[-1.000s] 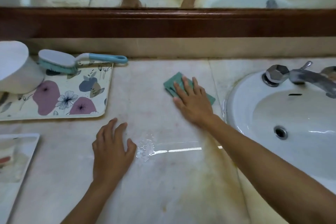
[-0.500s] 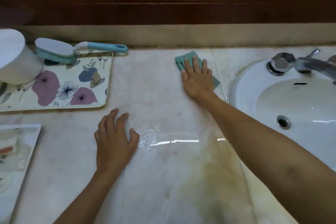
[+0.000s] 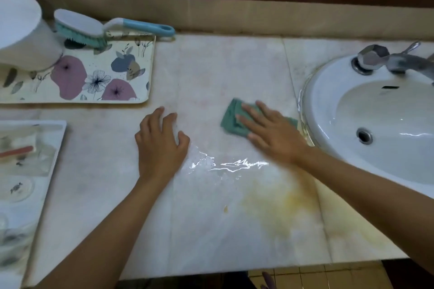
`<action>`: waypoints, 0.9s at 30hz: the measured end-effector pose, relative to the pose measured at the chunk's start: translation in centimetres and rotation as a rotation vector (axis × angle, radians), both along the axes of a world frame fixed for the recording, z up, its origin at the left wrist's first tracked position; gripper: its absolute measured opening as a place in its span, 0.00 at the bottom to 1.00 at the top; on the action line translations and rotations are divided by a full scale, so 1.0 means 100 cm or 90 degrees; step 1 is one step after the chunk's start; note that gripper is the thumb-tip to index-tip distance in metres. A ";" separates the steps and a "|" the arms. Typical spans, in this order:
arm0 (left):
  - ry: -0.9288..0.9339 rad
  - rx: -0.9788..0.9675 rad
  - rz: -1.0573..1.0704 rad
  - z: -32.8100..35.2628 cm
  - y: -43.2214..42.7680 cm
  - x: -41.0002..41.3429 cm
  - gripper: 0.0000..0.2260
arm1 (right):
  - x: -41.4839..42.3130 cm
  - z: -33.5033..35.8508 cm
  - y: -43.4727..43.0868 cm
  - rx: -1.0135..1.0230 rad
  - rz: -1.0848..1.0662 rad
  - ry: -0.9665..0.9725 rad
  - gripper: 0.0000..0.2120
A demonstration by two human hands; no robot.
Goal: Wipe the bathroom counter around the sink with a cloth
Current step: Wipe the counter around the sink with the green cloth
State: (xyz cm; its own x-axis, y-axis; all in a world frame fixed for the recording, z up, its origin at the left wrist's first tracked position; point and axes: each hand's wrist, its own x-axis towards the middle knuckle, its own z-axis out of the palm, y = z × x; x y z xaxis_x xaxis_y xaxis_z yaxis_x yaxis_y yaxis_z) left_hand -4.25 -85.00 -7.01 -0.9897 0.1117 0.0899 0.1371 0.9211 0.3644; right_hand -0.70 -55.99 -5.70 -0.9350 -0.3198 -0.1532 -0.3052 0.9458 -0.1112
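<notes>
Green cloth (image 3: pixel 231 119) lies mid-frame under the flat, straight-fingered right hand (image 3: pixel 274 135) for wiping pressure; left hand (image 3: pixel 160 146), spread and empty, braces on the counter (image 3: pixel 223 65).

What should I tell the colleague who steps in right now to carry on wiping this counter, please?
Right hand: flat, pressing the green cloth on the counter just left of the sink.
Left hand: resting on the counter, holding nothing.
Done, probably: the strip between the hands, where a wet streak shines.
Left: the yellowish stain toward the front edge, and the sink's surround.
</notes>
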 end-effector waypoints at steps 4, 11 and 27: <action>-0.013 0.054 -0.004 -0.001 -0.005 0.000 0.19 | -0.039 -0.003 -0.053 -0.049 -0.247 -0.002 0.26; -0.026 0.197 -0.029 0.027 -0.045 0.029 0.17 | 0.076 0.001 -0.141 -0.048 0.011 -0.005 0.25; -0.041 0.102 -0.018 0.003 -0.113 0.099 0.21 | 0.038 -0.002 -0.180 -0.055 -0.278 -0.003 0.26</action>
State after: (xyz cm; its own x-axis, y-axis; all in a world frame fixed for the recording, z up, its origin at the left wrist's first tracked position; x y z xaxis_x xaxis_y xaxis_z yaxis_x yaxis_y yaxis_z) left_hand 5.63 -96.29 -6.69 -0.9906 0.1286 0.0459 0.1338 0.8466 0.5152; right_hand 3.06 -74.00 -5.86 -0.9846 0.0933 -0.1476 0.1215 0.9732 -0.1951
